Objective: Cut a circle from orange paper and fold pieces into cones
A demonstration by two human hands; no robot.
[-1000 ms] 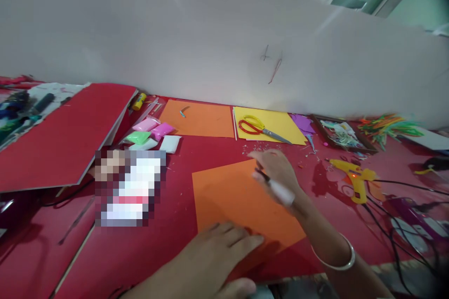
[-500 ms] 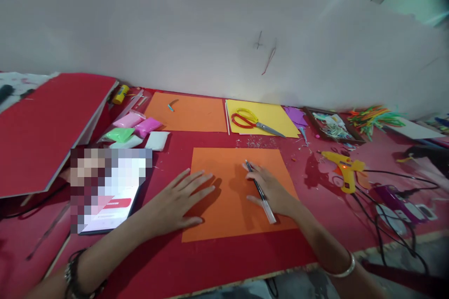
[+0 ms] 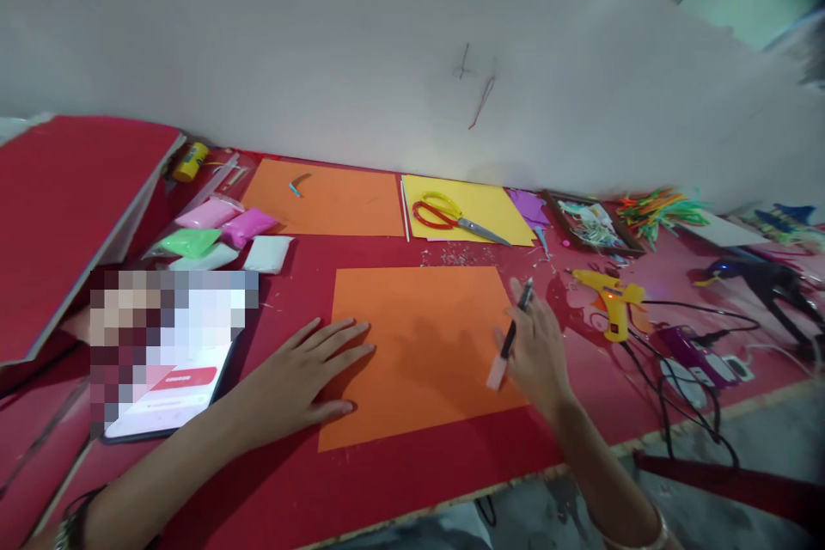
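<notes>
An orange sheet (image 3: 418, 352) lies flat on the red table. My left hand (image 3: 315, 374) rests spread over its left edge, fingers apart, with nothing held. At the sheet's right edge my right hand (image 3: 538, 348) is raised, holding a black pen (image 3: 512, 331) between its fingers. The pen is tilted, with a pale pinkish end pointing down toward the sheet. Left of my left hand lies a phone (image 3: 186, 378) with a lit screen, partly pixelated.
Behind are another orange sheet (image 3: 328, 202), yellow paper (image 3: 490, 198) under scissors (image 3: 473, 228), and small colored packets (image 3: 248, 226). A red board (image 3: 70, 215) stands left. To the right are a glue gun (image 3: 612, 301), cables, a tray (image 3: 589, 223) and a purple power strip (image 3: 696, 357).
My right hand has moved right and lifted with the pen, turning it more upright, away from the sheet's middle. The left hand stays spread on the left edge. The whole view has shifted slightly.
</notes>
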